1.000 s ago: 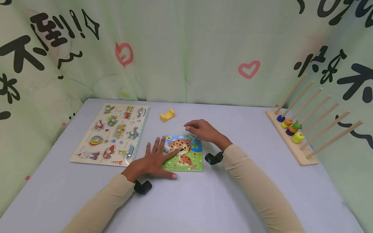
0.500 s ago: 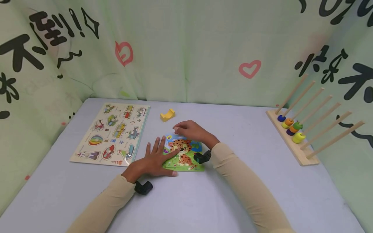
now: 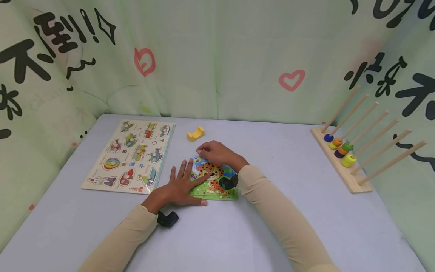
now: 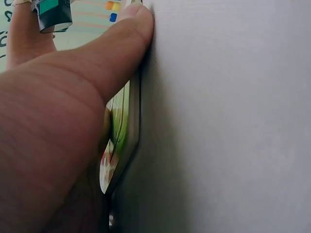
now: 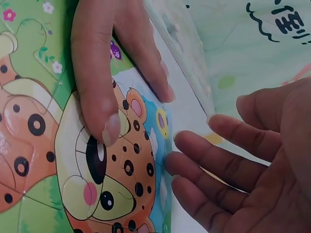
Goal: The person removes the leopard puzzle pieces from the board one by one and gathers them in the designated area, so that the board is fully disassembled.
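A small jigsaw puzzle (image 3: 210,195) with a spotted leopard cub lies on the table. My left hand (image 3: 178,189) is spread over its left side, fingers on the picture and thumb along the near edge. In the left wrist view, the thumb of the left hand (image 4: 73,92) reaches past the puzzle's edge (image 4: 129,124). My right hand (image 3: 219,154) is at the far edge of the puzzle. Seen from the right wrist, the right hand (image 5: 257,165) has loosely bent fingers beside the puzzle's blue edge, thumb apart, nothing held.
A yellow curved block (image 3: 195,134) lies behind the puzzle. To the left is a cream picture board (image 3: 102,172) of vehicles and toys. A wooden peg rack (image 3: 360,187) with several coloured beads (image 3: 347,161) stands at the right. A printed curtain (image 3: 217,75) surrounds the table.
My right hand has moved left along the far edge of the puzzle, its forearm now crossing the puzzle's right side. The left hand has stayed in place.
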### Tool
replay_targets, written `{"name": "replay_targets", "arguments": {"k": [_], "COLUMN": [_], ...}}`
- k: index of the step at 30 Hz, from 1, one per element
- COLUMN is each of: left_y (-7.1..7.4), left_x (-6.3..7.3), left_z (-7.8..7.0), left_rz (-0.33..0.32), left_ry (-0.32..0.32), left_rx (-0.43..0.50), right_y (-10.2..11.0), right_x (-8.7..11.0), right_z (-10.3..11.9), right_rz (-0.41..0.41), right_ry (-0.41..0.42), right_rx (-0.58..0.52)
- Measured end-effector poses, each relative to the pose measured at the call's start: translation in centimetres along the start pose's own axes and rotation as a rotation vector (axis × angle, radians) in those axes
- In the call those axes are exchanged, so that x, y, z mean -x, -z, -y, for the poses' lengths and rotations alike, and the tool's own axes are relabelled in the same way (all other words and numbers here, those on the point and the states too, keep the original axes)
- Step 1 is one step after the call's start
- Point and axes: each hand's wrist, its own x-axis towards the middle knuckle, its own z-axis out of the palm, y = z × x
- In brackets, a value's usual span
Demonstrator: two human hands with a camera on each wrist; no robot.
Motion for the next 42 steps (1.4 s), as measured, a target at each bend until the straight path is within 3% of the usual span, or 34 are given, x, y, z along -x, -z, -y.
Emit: {"name": "replay_targets", "arguments": {"k": [11,21,29,35,42], "left_y": [0.09,0.10,0.11,0.19,0.25], "left_x": [0.14,0.16,0.15,0.15,0.21], "left_z": [0.04,-0.13,-0.14,-0.35,-0.43], "left_rz": [-0.015,-0.022,-0.016,-0.018,-0.022], "left_ry": [-0.009,-0.005,0.009,0.016,0.008], "left_rx": [0.024,0.015,0.004,0.000,0.010], "right_y": [-0.76,-0.97,-0.88,-0.86,-0.99], "right_x": [-0.87,-0.74,-0.24,-0.15,-0.18], "right_z": [0.45,0.46,0.97,0.94,0.61], "right_rz": [-0.016,-0.010,-0.062,-0.099,-0.085], "right_ry": [-0.056,-0.059,-0.052,-0.033,-0.058], "right_rx": [0.060,0.056,0.099,0.094,0.045]}}
